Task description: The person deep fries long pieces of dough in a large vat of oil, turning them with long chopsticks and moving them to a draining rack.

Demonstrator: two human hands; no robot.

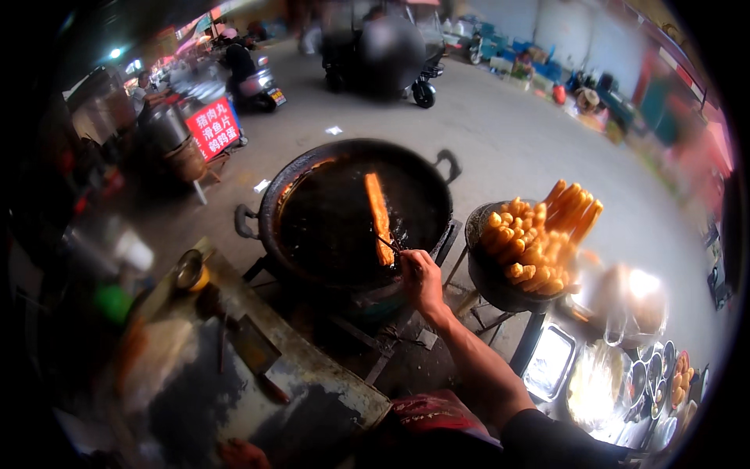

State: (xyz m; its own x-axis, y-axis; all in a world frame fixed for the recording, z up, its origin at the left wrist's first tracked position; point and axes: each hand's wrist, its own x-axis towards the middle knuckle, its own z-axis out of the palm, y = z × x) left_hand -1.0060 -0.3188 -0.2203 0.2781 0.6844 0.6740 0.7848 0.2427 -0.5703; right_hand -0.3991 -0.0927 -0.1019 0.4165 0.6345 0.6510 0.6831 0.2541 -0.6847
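Observation:
My right hand point(420, 275) is closed round long dark chopsticks point(389, 244), whose tips are at a golden fried dough stick point(373, 205) in the black wok point(277, 254) of dark oil. My left hand point(242, 453) shows only in part at the lower edge, over the worn metal worktable point(277, 406); its fingers are too dim to make out. On that worktable lie a broad blade with a handle point(258, 349) and a round metal container point(190, 271). To the right of the wok, many dough sticks point(516, 242) stand piled in a dark round holder point(488, 285).
At the right stand a metal tray point(549, 359), bowls point(656, 375) and plastic bags. A metal pot point(168, 125) and a red sign point(211, 129) are at the left. Beyond the wok is a paved street point(523, 125) with scooters point(258, 90), a three-wheeler and people.

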